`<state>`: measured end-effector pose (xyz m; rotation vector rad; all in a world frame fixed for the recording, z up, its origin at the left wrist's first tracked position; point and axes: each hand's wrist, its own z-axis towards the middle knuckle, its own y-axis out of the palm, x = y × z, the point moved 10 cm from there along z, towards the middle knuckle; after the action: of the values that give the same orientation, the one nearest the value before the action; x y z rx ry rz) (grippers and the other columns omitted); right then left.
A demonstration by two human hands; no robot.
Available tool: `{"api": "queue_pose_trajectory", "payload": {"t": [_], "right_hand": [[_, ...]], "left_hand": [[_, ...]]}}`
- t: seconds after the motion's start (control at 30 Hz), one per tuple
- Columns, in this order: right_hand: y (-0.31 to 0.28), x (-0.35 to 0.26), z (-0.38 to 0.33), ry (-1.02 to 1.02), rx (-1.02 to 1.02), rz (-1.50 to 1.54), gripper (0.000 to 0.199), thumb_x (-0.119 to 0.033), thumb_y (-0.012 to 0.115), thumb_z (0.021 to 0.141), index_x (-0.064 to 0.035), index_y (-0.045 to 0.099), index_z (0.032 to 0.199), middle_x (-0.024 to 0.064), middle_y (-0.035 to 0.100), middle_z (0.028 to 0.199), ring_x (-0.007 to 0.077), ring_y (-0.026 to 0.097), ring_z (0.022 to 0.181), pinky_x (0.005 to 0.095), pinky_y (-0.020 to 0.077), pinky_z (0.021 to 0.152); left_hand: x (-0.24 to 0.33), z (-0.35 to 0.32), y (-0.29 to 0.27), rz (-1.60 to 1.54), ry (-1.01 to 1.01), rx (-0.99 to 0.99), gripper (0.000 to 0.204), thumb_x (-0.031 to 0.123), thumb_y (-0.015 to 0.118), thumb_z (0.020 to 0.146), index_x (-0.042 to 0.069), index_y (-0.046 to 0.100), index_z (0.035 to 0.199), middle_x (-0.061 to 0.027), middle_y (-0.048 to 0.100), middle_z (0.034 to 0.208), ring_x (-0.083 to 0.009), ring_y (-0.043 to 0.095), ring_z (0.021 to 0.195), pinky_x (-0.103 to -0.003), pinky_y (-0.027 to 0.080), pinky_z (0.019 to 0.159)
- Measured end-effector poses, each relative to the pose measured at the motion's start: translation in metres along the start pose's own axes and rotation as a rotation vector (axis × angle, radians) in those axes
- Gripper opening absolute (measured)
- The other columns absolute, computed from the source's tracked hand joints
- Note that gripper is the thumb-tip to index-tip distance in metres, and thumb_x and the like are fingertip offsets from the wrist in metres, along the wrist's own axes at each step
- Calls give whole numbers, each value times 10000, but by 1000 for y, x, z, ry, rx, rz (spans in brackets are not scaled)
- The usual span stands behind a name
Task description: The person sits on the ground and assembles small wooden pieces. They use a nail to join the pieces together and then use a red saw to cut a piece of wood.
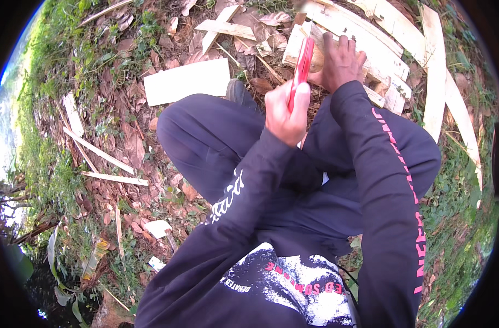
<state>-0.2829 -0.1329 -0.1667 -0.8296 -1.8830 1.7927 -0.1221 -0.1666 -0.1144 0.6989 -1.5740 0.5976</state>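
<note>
My left hand (286, 113) is closed round the handle of a red-handled tool (303, 65), held upright and pointing away from me. The tool's far end is thin and blurred, so its kind is unclear. Just right of it, my right hand (339, 61) rests with fingers stretched out on a piece of pale slatted woodwork (378, 54), built of boards laid side by side. Small dark points, perhaps nails, stick up near those fingertips. My crossed legs (211, 136) lie close below both hands.
Long pale boards (434, 71) lie at the far right. A flat white panel (186, 82) sits left of my foot. Crossed wood strips (219, 30) lie beyond it, and thin strips (115, 178) are scattered at left among dry leaves and grass.
</note>
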Motion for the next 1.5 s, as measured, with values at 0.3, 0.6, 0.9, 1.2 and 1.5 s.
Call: {"api": "queue_pose_trajectory", "payload": {"t": [0.3, 0.6, 0.9, 1.2, 1.5], "right_hand": [[-3, 2, 0, -7, 30, -28, 971, -518, 905, 542, -119, 448, 1300, 142, 514, 1192, 301, 497, 1155, 577, 386, 889], [1, 2, -1, -22, 57, -58, 1023, -522, 896, 547, -126, 427, 1365, 152, 507, 1223, 302, 479, 1181, 606, 365, 926], [0, 2, 1, -7, -4, -26, 1028, -533, 899, 527, -114, 437, 1343, 172, 517, 1227, 310, 476, 1207, 580, 375, 886], [-1, -2, 1, -26, 45, -36, 995, -528, 898, 527, -109, 457, 1314, 158, 527, 1196, 318, 498, 1165, 572, 372, 899], [-6, 2, 1, 5, 20, -25, 1008, -544, 898, 544, -92, 452, 1327, 147, 523, 1202, 296, 489, 1174, 580, 367, 926]], "left_hand": [[22, -37, -3, 98, 67, -18, 274, 119, 495, 960, -22, 508, 725, 2, 419, 555, -69, 363, 520, -279, 294, 485], [12, -53, -14, 35, 3, 13, 305, 162, 500, 973, 0, 511, 715, 14, 430, 568, -50, 366, 536, -258, 291, 499], [4, -20, -2, 30, -6, 16, 319, 152, 485, 992, 6, 504, 708, 32, 425, 572, -44, 366, 538, -258, 296, 497], [18, 12, 4, 65, 37, 21, 325, 164, 520, 990, 8, 494, 706, 16, 436, 575, -53, 372, 546, -277, 307, 499], [12, -42, -11, -56, -99, -22, 330, 178, 520, 973, 3, 498, 695, 19, 441, 564, -57, 372, 525, -270, 283, 493]]}}
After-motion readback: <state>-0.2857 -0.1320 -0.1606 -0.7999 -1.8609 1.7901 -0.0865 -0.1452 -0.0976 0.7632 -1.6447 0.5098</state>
